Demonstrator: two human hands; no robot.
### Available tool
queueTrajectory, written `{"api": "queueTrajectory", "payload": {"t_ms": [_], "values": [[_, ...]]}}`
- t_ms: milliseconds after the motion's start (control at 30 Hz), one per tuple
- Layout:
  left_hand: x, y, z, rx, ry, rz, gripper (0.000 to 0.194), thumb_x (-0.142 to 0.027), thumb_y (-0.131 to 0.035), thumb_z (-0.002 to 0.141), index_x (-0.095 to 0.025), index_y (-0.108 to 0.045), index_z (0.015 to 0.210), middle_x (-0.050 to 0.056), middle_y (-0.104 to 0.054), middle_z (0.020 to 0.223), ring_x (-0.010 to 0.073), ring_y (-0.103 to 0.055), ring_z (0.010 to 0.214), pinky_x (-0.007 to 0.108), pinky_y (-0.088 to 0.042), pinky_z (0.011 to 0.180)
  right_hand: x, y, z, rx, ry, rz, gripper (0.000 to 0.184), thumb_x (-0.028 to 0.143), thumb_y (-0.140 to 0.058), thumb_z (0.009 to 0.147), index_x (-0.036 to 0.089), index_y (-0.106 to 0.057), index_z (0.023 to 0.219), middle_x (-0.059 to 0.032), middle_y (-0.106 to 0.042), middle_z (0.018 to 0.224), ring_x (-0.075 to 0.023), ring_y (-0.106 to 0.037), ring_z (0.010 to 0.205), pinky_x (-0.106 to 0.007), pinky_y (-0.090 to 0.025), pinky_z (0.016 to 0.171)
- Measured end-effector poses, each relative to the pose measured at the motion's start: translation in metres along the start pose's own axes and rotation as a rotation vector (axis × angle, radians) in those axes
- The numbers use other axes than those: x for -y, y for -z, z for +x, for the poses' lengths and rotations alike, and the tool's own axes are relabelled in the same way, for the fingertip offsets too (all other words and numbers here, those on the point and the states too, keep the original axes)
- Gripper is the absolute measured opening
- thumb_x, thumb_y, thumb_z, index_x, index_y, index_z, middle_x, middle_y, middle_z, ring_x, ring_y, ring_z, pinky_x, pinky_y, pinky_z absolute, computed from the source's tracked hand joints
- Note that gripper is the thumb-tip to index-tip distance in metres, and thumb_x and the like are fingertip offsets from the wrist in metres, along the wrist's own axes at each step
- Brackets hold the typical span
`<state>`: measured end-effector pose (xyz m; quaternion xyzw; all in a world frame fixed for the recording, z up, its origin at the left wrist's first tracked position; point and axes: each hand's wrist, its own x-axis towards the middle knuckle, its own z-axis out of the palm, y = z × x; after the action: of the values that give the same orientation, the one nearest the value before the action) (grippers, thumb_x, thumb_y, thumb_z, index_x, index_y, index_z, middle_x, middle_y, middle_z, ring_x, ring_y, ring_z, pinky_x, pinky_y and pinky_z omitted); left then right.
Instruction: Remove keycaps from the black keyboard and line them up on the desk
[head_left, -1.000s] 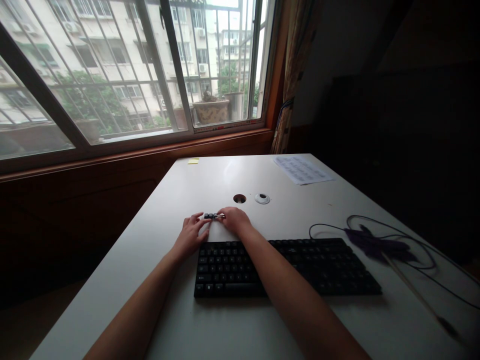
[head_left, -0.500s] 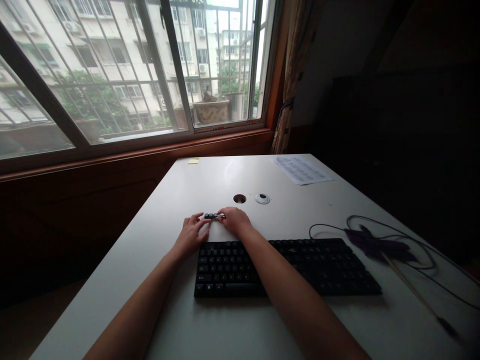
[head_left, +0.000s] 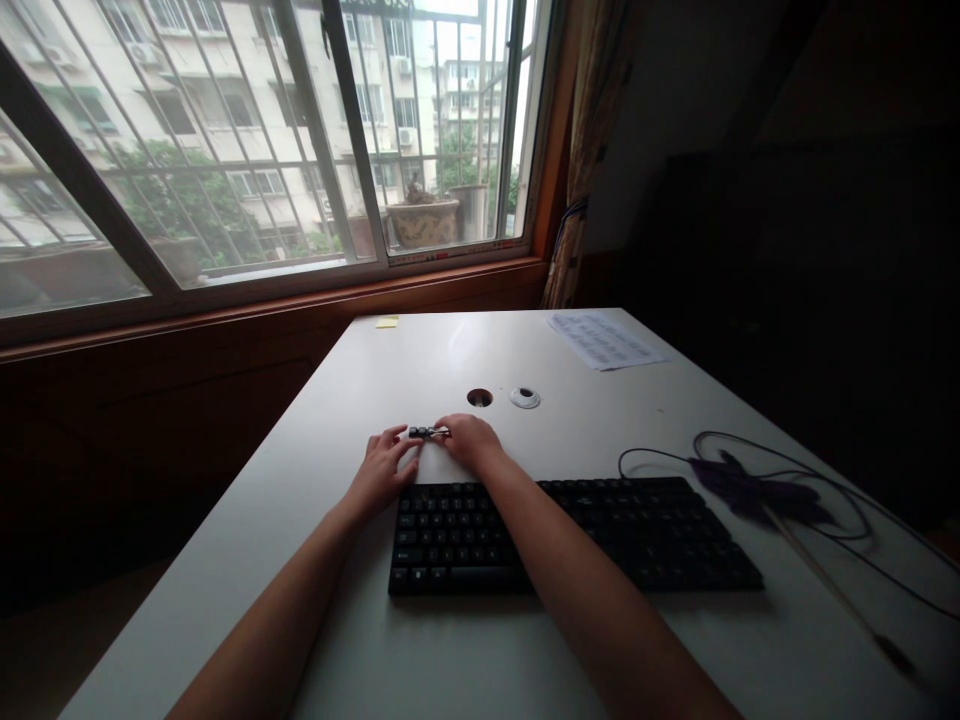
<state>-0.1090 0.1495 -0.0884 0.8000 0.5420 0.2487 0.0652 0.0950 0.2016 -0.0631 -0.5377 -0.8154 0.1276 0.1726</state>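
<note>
A short row of small black keycaps (head_left: 420, 432) sits on the white desk beyond the keyboard's far left corner, between my hands. My left hand (head_left: 381, 470) rests beside the row's left end, its fingers apart and fingertips close to the caps; whether they touch cannot be made out. At the row's right end my right hand (head_left: 470, 442) is closed in a pinch. A thin, light-edged small piece shows at its fingertips, mostly hidden by the fingers. The black keyboard (head_left: 457, 535) lies under my right forearm, which covers part of its keys.
Beyond my hands are a round desk hole (head_left: 480, 398) and a white ring-shaped cover (head_left: 525, 398). Printed paper (head_left: 606, 340) and a yellow sticky note (head_left: 387, 322) lie at the far edge. A dark purple cloth item (head_left: 757, 490) with a stick and cables lies right.
</note>
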Motion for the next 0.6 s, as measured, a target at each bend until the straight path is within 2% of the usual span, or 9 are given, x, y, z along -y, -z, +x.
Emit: {"api": "queueTrajectory", "payload": {"t_ms": [600], "values": [[0.0008,-0.001,0.0004,0.011,-0.008,0.015,0.032,-0.026,-0.06,0.086,-0.028,-0.065,0.118,0.007,-0.046,0.137,0.028,-0.047,0.114,0.05,-0.04,0.105,0.0008,0.0004,0.0,-0.005,-0.008,-0.012,0.026,0.04,-0.058,0.089,0.03,-0.07,0.11,-0.0024,-0.071,0.111,-0.0203,-0.064,0.1,-0.027,-0.046,0.082]]}}
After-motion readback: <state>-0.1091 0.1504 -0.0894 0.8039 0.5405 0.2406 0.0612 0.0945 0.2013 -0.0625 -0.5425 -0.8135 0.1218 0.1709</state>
